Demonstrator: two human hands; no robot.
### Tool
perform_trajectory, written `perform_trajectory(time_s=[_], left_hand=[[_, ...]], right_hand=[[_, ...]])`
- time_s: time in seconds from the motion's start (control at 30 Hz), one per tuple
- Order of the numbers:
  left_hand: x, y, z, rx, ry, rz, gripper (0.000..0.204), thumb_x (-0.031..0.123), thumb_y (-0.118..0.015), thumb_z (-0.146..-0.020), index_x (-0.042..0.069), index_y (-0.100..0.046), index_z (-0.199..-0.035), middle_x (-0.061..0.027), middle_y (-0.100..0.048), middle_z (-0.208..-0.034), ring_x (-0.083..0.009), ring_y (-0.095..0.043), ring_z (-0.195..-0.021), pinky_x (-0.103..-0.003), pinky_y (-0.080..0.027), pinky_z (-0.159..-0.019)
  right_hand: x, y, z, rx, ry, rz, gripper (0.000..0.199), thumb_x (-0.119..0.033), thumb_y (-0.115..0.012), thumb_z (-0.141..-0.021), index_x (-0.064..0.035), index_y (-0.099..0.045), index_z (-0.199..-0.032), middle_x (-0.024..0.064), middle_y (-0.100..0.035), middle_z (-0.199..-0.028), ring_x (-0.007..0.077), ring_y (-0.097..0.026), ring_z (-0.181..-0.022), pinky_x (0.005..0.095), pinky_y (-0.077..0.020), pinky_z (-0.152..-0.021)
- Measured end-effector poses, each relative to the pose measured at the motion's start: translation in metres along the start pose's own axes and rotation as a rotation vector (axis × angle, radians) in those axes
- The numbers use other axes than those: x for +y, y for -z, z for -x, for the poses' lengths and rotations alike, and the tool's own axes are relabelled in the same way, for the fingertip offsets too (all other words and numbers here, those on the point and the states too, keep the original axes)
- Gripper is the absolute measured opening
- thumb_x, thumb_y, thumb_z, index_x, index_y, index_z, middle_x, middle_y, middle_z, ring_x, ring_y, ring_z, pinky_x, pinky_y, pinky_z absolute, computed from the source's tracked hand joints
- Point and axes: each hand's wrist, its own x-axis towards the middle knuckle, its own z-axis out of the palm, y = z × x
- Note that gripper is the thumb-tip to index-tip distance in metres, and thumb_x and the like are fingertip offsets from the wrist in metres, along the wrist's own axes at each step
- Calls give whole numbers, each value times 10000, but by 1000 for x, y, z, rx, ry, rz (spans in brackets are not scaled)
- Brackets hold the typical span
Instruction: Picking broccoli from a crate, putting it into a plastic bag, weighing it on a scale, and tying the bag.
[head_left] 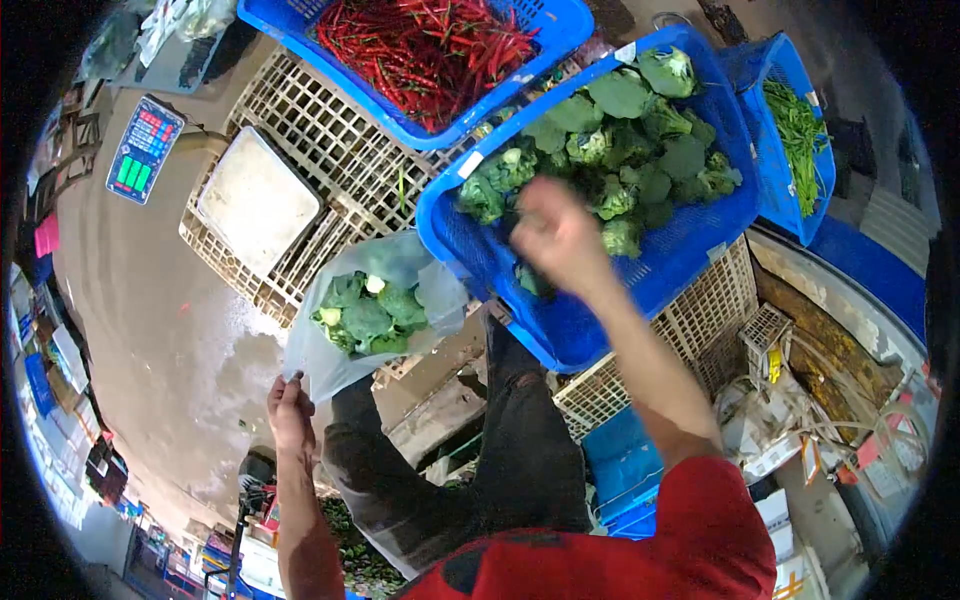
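My left hand [290, 408] pinches the rim of a clear plastic bag [330, 355] that holds several broccoli heads [368, 312]. My right hand [556, 235] reaches into a blue crate [590, 330] filled with more broccoli [630, 150]. That hand is blurred, its fingers curled near a dark green piece at the crate's near side; whether it grips anything cannot be told.
A blue crate of red chillies [430, 50] stands at the back, a blue crate of green beans [800, 130] at the right. A white scale pan [258, 200] sits on beige lattice crates [340, 150], its display [145, 150] to the left. Wet floor [170, 330] lies left.
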Motion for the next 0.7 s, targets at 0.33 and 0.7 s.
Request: perform_trajectory(time_s=[0.33, 0.7], left_hand=[[-18, -30, 4, -19, -15, 24, 141, 151, -595, -977, 49, -655, -1055, 61, -417, -604, -54, -337, -496, -238, -269, -485], [-2, -25, -6, -20, 67, 191, 349, 87, -546, -978, -1, -578, -1315, 18, -499, -712, -84, -458, -608, -222, -359, -564]], right_hand=[[112, 101, -188, 233, -88, 1218, 828, -461, -855, -736, -255, -502, -1456, 170, -40, -1653, 595, 123, -1449, 872, -152, -1018], [130, 168, -130, 417, 821, 941, 668, -383, -943, -625, -15, -695, -1123, 242, -457, -1401, 397, -427, -1294, 518, -376, -1065]])
